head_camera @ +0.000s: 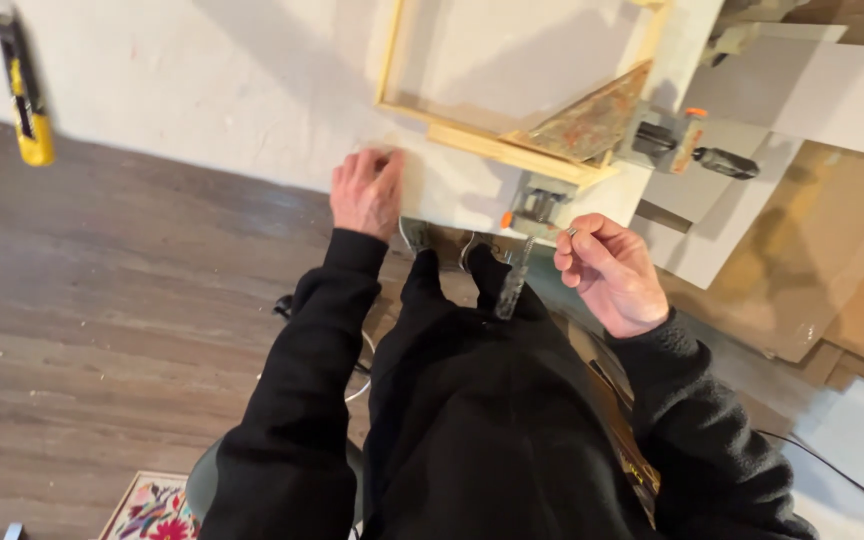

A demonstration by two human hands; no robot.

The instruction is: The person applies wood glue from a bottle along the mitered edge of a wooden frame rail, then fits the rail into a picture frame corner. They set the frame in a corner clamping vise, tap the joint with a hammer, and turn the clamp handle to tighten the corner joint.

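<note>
While wooden frame [512,150] lies flat on white board [252,110], clamps [687,145] lock its corner against metal triangle [592,120] — squaring step, I judge. Left hand [367,190] presses flat, open, on board beside frame. Right hand [607,270] pinches small metal piece [572,232] — likely fastener. Placing it calls for steady aim at joint.

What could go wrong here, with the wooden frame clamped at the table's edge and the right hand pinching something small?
The right hand pinches a small metal piece in its fingertips above the floor; it could slip and drop out of sight. The wooden frame and clamps sit at the white table's edge, so a knock from the left hand, resting flat nearby, might shift the corner. The yellow utility knife lies loose near the edge.
</note>
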